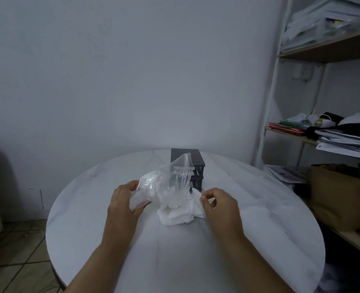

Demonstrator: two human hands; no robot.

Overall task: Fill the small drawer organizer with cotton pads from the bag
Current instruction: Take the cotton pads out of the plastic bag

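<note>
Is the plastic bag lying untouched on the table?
No, the left hand grips the bag, lifted in front of the dark organizer.

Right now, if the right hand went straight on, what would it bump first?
Most likely the white cotton pads, whose edge the right hand pinches. The dark drawer organizer stands just behind them, though depth is unclear.

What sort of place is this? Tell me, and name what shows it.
Probably a home office or storeroom: open shelves piled with loose papers, a round white table against a bare wall, and a tiled floor.
</note>
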